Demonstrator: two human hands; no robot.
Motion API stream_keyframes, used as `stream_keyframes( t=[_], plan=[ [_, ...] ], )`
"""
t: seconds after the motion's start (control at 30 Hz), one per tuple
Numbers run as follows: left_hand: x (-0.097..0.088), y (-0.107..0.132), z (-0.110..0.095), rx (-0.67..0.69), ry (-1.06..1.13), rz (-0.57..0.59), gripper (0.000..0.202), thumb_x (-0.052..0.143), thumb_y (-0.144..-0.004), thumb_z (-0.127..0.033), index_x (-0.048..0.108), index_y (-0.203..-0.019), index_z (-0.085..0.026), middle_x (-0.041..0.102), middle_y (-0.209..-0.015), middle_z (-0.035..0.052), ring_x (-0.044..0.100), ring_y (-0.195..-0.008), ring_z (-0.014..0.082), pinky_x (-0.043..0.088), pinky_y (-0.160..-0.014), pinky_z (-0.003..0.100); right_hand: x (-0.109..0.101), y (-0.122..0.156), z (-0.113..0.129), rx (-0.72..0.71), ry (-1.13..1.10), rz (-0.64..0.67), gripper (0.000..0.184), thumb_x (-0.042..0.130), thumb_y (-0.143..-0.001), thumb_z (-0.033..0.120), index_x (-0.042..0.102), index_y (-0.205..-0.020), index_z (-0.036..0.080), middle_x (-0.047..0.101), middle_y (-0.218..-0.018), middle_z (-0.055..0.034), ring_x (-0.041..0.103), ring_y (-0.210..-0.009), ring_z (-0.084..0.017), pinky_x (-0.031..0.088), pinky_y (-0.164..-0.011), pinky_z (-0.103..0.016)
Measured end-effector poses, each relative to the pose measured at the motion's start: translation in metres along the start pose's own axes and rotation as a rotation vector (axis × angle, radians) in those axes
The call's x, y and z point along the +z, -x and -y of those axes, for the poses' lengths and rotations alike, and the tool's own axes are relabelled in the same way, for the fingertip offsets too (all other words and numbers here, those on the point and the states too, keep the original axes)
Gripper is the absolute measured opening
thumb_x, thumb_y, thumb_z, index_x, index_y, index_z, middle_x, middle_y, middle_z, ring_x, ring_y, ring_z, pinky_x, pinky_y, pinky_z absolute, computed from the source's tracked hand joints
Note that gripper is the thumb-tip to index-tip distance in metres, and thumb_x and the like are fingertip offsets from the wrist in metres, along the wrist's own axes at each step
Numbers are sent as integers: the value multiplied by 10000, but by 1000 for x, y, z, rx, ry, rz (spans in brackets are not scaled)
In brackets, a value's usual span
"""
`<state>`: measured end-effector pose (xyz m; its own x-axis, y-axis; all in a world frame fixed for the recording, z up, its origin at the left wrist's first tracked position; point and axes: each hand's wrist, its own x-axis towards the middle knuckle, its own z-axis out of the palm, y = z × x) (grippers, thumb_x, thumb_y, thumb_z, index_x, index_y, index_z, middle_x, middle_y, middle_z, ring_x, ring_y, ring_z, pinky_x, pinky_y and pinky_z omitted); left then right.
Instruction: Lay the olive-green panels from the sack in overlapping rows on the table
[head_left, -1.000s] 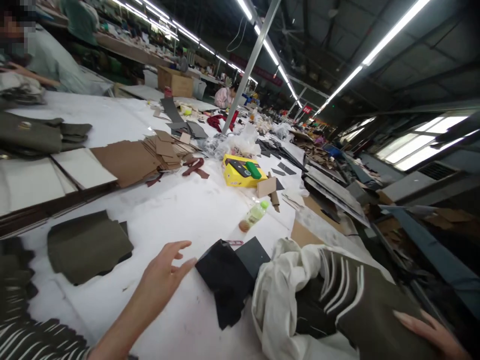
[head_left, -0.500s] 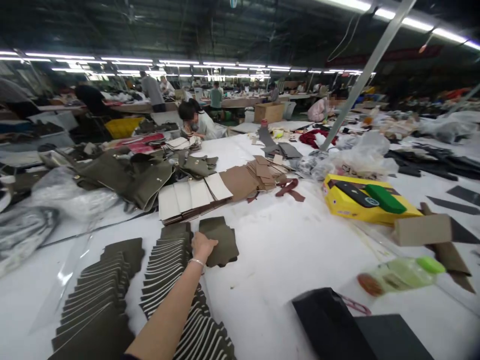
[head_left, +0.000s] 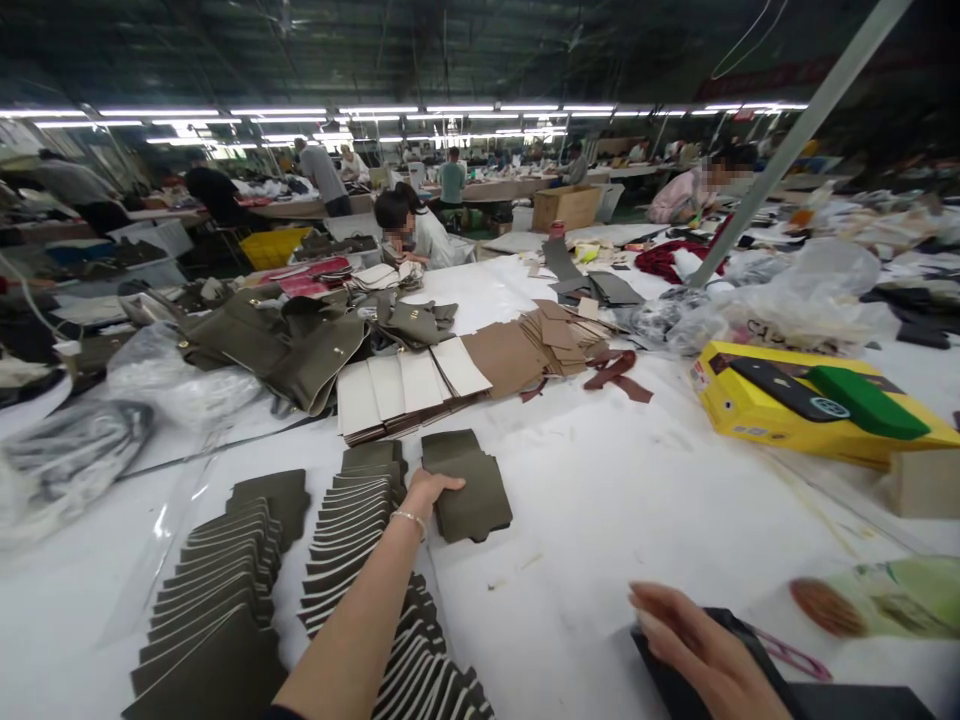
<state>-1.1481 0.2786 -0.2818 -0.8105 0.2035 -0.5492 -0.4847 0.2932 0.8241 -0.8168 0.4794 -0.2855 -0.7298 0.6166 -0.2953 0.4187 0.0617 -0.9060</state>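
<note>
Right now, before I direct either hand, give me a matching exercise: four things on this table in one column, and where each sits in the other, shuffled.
Things:
1. left hand
2. right hand
3. green block
4. white panels

Places:
A. on the small stack of olive pieces
B. on top of the yellow box
C. fanned in a row just beyond that olive stack
D. on the black piece at the near edge

Pairs: 1-A, 2-D, 3-B, 4-C.
</note>
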Motion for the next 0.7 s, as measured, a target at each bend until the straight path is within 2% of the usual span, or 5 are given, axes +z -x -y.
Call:
stream_keyframes(
  t=[0.07, 0.17, 0.3, 0.53, 0.7],
  plan=[
    [2, 5, 0, 31, 39, 1, 264, 774, -612, -61, 642, -838, -93, 709, -804, 58, 672, -782, 182, 566, -784, 357, 42, -32, 22, 76, -91, 104, 628, 557, -683, 717, 634, -1057, 219, 642, -1087, -86, 576, -1050, -296, 522, -822, -384],
    [4, 11, 1, 59, 93, 4, 348, 808, -517, -56, 643, -820, -97, 716, -804, 97, 678, -809, 239, 557, -803, 381, 99, -88, 40, 65, -121, 146, 652, 576, -676, 688, 604, -1088, 183, 609, -1165, -104, 538, -1115, -286, 478, -891, -390],
    [6, 16, 1, 92, 154, 17, 409, 763, -535, -55, 621, -913, -117, 715, -909, 126, 674, -869, 244, 542, -845, 373, 146, -139, 49, 123, -151, 224, 506, 507, -886, 571, 564, -1152, 145, 620, -1110, -108, 591, -1005, -234, 484, -859, -402],
    [11, 10, -7, 69, 155, 38, 514, 706, -532, -42, 533, -1004, -146, 698, -924, 105, 662, -849, 245, 549, -816, 401, 165, -161, 62, 110, 10, 261, 494, 505, -933, 586, 606, -1068, 122, 641, -936, -80, 622, -811, -197, 520, -764, -376],
    [9, 4, -3, -10, 137, 104, 515, 696, -510, -45, 546, -989, -159, 697, -919, 100, 660, -857, 253, 554, -797, 411, 164, -192, 69, -170, 264, 64, 526, 534, -964, 425, 384, -1396, 167, 474, -1315, -137, 486, -1171, -274, 352, -1047, -501]
  ],
)
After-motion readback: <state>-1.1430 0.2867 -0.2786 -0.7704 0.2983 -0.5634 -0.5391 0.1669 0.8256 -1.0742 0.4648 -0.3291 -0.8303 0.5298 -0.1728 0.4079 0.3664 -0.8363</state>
